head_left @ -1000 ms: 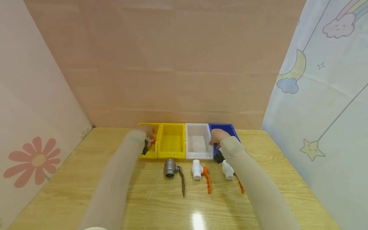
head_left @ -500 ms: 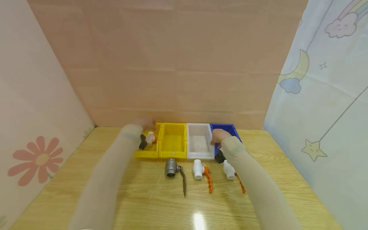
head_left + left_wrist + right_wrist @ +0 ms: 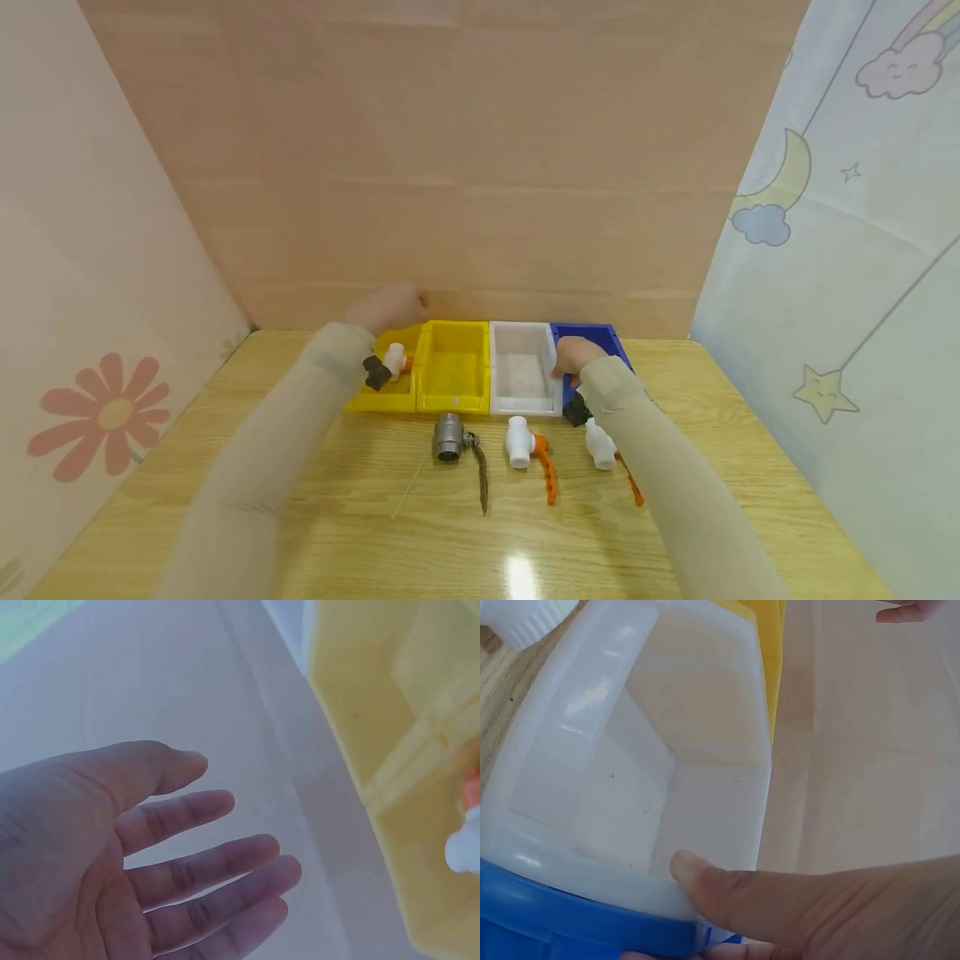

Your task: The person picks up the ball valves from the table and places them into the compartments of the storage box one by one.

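Left wrist: I see left hand (image 3: 90,859), fingers spread, near yellow bin (image 3: 409,877).
Right hand (image 3: 802,907) pinches white bin (image 3: 562,757) and blue bin (image 3: 577,930).

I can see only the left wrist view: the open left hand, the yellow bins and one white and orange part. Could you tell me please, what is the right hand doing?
Observer: The right hand grips the side of the white plastic bin, with its thumb over the rim.
Operator: Thank you. Is there another white and orange part, outside of the bins?
Observer: Yes, a white plastic valve with an orange lever lies on the table, in front of the white plastic bin.
Operator: And is there also some metal part?
Observer: Yes, a metal ball valve lies in front of the second yellow bin from the left.
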The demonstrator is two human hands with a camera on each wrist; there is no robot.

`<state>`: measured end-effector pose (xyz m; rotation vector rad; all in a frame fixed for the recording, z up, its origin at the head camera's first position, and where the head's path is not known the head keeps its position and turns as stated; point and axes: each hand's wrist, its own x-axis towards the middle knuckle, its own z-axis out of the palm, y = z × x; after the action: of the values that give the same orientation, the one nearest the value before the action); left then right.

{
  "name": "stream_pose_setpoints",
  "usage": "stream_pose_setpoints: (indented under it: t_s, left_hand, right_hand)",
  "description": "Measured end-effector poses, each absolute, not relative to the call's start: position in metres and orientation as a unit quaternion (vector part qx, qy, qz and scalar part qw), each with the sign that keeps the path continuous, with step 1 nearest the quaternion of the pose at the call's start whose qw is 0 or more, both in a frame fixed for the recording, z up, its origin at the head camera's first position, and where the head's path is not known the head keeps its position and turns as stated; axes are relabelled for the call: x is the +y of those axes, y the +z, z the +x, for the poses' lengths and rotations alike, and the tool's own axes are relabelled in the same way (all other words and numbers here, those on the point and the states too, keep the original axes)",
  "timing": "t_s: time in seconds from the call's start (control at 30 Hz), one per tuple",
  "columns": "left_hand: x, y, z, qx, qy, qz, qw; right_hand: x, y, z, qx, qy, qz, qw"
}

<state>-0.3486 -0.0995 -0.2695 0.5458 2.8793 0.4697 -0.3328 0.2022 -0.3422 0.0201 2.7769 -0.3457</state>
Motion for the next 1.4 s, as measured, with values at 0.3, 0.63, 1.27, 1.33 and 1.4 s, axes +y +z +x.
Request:
stream_pose_setpoints:
  t_s: [0.3,0.63,1.27,1.33,1.4]
  left_hand:
    - [-0.076,-0.275,-0.327,0.966,0.075,0.247,0.028]
    - [-0.057,-0.283,-0.291,0.958,0.048,0.280,0.034]
    - [-0.056,-0.332,-0.269,0.948,0.013,0.306,0.084]
    - [-0.056,-0.339,-0.269,0.947,0.006,0.307,0.092]
    - [-0.056,-0.344,-0.268,0.947,-0.001,0.305,0.101]
  right_hand:
    - [0.204,-0.343,-0.335,0.979,-0.112,0.009,0.172]
    - [0.204,-0.345,-0.335,0.980,-0.113,-0.001,0.164]
    - [0.205,-0.346,-0.338,0.980,-0.104,-0.015,0.166]
    - [0.205,-0.345,-0.337,0.981,-0.102,-0.013,0.166]
    - [0.204,-0.344,-0.337,0.981,-0.100,-0.008,0.167]
